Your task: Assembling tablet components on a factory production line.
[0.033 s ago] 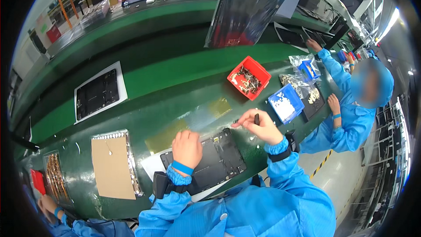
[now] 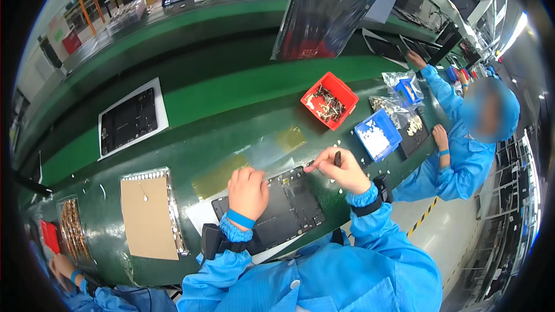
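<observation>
A black tablet-like housing (image 2: 277,216) with small parts along its edges lies in front of me on a white sheet (image 2: 200,215). My left hand (image 2: 248,190) is over its upper left part, fingers curled and closed; their tips and anything in them are hidden. At the housing's upper right corner, my right hand (image 2: 344,172) has thumb and forefinger pinched together close to the edge. A slim dark tool (image 2: 337,159) sticks up between its fingers; its tip is too small to make out.
Beyond my right hand stand a red bin (image 2: 352,99) of small parts and a blue bin (image 2: 391,151) of white pieces. A cardboard-covered tray (image 2: 149,219) lies left. Another housing (image 2: 128,121) rests farther off. A co-worker (image 2: 462,144) sits right; another's hand (image 2: 62,266) shows lower left.
My right hand has come slightly left and down, bringing its pinched fingertips to the housing's upper right corner. My left hand has shifted slightly, staying over the housing.
</observation>
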Demonstrator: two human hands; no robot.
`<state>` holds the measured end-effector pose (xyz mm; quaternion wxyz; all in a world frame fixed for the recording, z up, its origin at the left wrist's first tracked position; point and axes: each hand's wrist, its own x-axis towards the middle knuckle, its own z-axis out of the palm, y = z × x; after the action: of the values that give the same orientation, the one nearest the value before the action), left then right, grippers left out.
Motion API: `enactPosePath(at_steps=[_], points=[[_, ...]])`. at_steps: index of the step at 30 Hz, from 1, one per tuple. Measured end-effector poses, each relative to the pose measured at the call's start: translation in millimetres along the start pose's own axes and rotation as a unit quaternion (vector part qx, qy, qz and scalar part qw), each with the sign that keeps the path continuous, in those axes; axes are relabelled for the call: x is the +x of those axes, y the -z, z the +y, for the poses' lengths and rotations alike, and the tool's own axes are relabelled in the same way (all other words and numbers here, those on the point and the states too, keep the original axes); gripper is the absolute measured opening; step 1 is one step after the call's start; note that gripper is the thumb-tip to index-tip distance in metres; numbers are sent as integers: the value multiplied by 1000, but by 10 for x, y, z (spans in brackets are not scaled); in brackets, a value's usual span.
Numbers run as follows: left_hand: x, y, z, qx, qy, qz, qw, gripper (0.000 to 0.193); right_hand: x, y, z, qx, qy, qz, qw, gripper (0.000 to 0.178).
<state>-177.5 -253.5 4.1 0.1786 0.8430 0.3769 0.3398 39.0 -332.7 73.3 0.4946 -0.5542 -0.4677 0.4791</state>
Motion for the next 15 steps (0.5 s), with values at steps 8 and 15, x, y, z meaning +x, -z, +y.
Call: enactPosePath(at_steps=[8, 15], points=[[-105, 73, 267, -545, 187, -154, 803, 8, -293, -537, 293, -43, 63, 22, 997, 5], [-170, 42, 301, -427, 137, -150, 881, 10, -390, -637, 315, -42, -32, 100, 994, 4]])
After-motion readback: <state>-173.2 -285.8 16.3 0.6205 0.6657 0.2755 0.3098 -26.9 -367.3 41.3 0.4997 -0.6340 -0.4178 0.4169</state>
